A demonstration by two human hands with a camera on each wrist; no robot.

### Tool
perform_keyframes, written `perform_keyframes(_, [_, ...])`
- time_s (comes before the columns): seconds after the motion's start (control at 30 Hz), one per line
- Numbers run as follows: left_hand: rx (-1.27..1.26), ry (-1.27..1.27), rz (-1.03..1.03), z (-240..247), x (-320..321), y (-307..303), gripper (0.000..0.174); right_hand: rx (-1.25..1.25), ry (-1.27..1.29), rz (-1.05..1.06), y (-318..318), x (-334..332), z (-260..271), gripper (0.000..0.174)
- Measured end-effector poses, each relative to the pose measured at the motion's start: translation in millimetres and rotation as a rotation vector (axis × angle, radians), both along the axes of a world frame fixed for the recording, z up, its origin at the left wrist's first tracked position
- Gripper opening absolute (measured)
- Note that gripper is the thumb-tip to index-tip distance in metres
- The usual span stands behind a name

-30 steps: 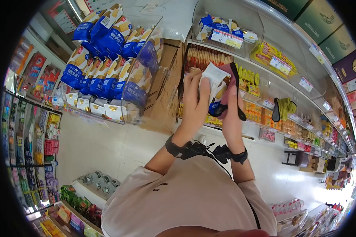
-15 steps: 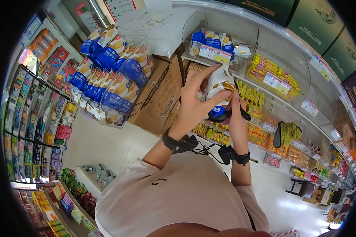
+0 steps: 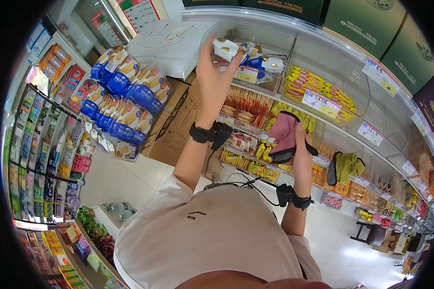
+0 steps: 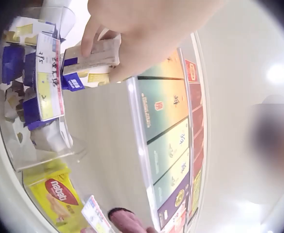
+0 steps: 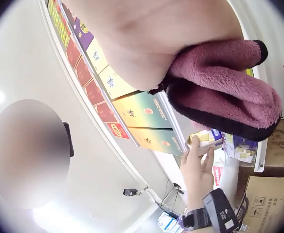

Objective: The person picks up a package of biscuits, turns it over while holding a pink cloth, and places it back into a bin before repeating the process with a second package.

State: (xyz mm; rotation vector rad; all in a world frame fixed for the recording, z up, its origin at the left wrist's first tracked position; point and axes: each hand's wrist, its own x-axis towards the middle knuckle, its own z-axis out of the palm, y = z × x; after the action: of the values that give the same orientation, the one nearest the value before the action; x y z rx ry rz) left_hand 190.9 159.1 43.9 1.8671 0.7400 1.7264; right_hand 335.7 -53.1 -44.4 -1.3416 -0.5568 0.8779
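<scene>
Nearest to the camera we have the shirt (image 3: 205, 241), its lower portion cut off by the frame edge. Beyond it, the right hand (image 3: 302, 153) grips a pink cloth (image 3: 284, 131) with black edging; the thumb lies against the cloth, and the fingers are largely concealed behind it. In the right wrist view we see the cloth folded over, its far side out of sight.

Further out, the left hand (image 3: 212, 79) pinches a biscuit packet (image 3: 227, 48) between thumb and fingers. We locate the packet at the fingertips, well apart from the right hand and the cloth, at the clear bin (image 3: 273, 86) on the top shelf. The hand covers part of the packet, and its printing is too small to read in the head view. We cannot tell whether the packet touches the bin's contents.

The price card (image 3: 246, 73) on the bin front obscures some of the packets behind it. To the right of this bin we find yellow wafer packs (image 3: 313, 90). At the back stand green boxes (image 3: 364, 24), cut off by the upper frame edge.
</scene>
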Motion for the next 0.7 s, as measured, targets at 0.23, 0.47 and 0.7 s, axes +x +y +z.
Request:
perform_keyframes(0.23, [-0.019,0.044,-0.037,-2,16,43,0.059,-0.023,-0.026,0.029,1,-1,3,0.070])
perform_keyframes(0.47, [0.166,0.374,0.364,1,6,22,0.054,-0.061,-0.120,0.022,-1,-17,11,0.063])
perform_keyframes(0.7, [0.157,0.314,0.198,-20,-2,60,0.055,-0.246,-0.203,0.101,-18,-59,56,0.065])
